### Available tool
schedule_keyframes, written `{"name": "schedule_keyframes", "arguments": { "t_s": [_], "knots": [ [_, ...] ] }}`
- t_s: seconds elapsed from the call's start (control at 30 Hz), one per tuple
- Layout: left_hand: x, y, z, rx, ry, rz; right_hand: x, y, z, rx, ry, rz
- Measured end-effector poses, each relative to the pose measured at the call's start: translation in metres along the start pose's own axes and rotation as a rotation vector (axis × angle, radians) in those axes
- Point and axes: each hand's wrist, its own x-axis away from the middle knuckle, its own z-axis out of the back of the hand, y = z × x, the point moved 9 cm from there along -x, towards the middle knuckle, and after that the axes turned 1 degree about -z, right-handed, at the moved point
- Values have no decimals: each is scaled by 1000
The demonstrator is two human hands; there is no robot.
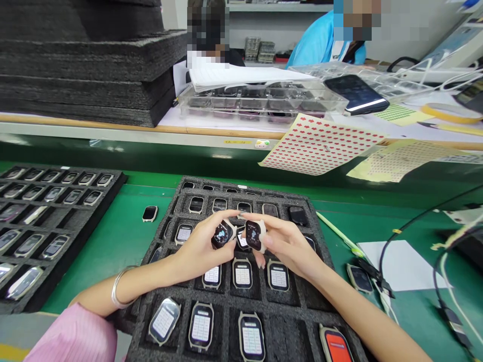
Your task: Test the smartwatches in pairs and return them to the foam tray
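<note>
I have the left hand [204,247] closed round one smartwatch [222,234], thumb and fingers at its edges. My right hand [289,242] pinches a second smartwatch [253,235] between thumb and fingers; neither grip has slack to spare. Both watches are raised above the middle of a black foam tray [226,297], lit faces showing, close together.

My hands and forearms hide part of that tray, the right forearm crossing its right side. Below them, several watches sit in compartments with pale screens, and one by the near right corner glows red.

On the green bench [113,231], a loose watch [150,213] lies just left of the tray, and another filled foam tray [68,219] stands farther left. To the right I have a pale green cable [337,234], black cables [400,226], another watch [359,278] and white paper [407,264]. Beyond, a raised shelf [151,131] bounds my reach, carrying stacked foam [86,75], clear plastic trays [264,106] and a phone [356,93]; a dotted sticker sheet [320,146] overhangs its edge.
</note>
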Motion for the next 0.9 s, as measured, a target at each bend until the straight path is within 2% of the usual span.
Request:
{"name": "schedule_keyframes", "arguments": {
  "t_s": [0.73,0.8,0.9],
  "knots": [
    [-2,-4,4,2,36,23,1,3,-1,26,-2,-29],
    [-2,-7,4,25,46,53,0,4,-2,11,-9,-44],
    [-1,-21,-1,175,19,186,-3,7,-2,-20,-20,-81]
  ]
}}
